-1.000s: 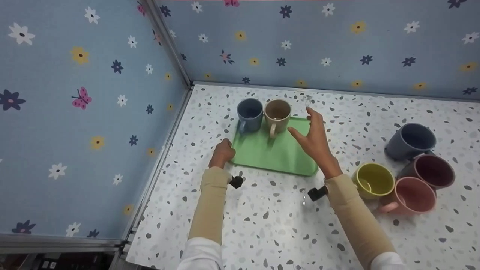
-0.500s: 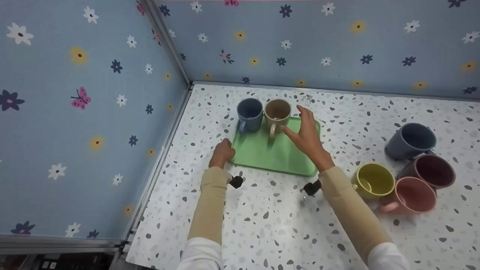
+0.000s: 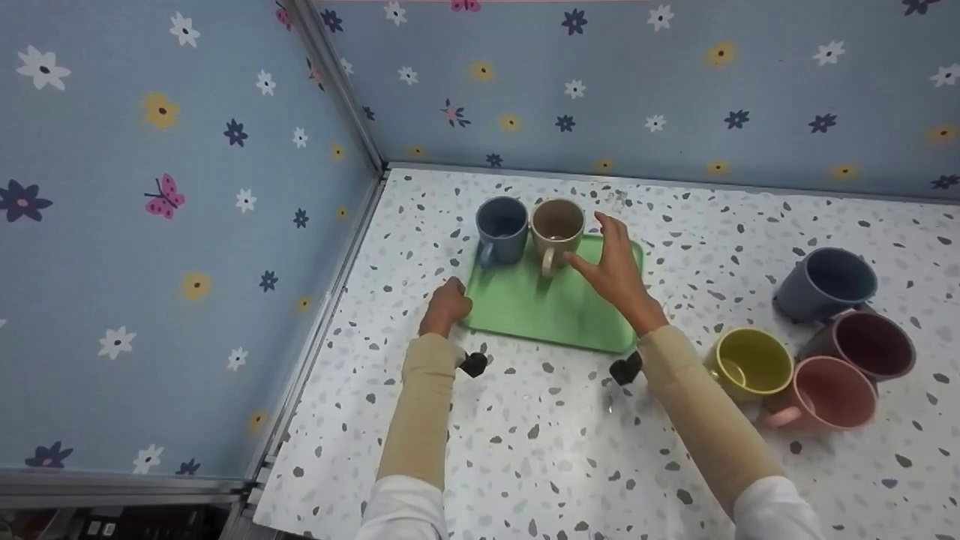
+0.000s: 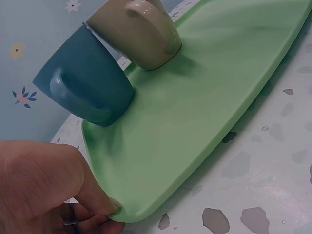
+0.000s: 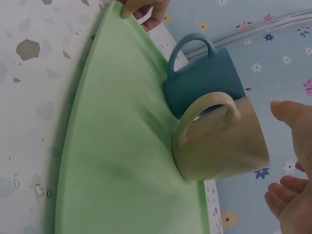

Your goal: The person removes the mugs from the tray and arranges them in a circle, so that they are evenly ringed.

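Left hand (image 3: pixel 448 304) pinches green tray (image 3: pixel 540 311) at near left corner; keep that hold steady. Right hand (image 3: pixel 619 276) beside beige mug (image 3: pixel 556 238), fingers wide, apparently clear of it, though depth hard to judge. Mug upright at tray's far side, beside blue mug (image 3: pixel 504 238); avoid knocking handle (image 3: pixel 548 262).

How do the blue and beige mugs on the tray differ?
The blue mug is in the far left corner of the tray; the beige mug is to its right. The beige mug is nearer the right hand than the blue mug is. Both are upright, handles toward the person.
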A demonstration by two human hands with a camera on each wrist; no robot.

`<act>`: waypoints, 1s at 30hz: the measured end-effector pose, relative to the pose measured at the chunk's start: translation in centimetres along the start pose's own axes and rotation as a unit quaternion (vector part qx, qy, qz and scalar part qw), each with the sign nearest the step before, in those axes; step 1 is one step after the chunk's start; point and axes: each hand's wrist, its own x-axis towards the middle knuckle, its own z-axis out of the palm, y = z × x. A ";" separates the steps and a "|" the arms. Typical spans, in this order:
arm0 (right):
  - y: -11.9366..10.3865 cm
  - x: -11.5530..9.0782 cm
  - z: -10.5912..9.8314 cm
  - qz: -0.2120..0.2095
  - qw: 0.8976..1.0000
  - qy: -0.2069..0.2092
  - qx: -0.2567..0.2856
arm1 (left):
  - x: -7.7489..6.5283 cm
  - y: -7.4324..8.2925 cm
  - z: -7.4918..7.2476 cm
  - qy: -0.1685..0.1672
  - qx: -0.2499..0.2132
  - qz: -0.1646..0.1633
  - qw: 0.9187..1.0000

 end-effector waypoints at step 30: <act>-0.2 3.2 1.4 -0.036 0.998 -0.048 0.004 | 0.5 -0.3 0.1 -0.003 0.007 -0.001 1.000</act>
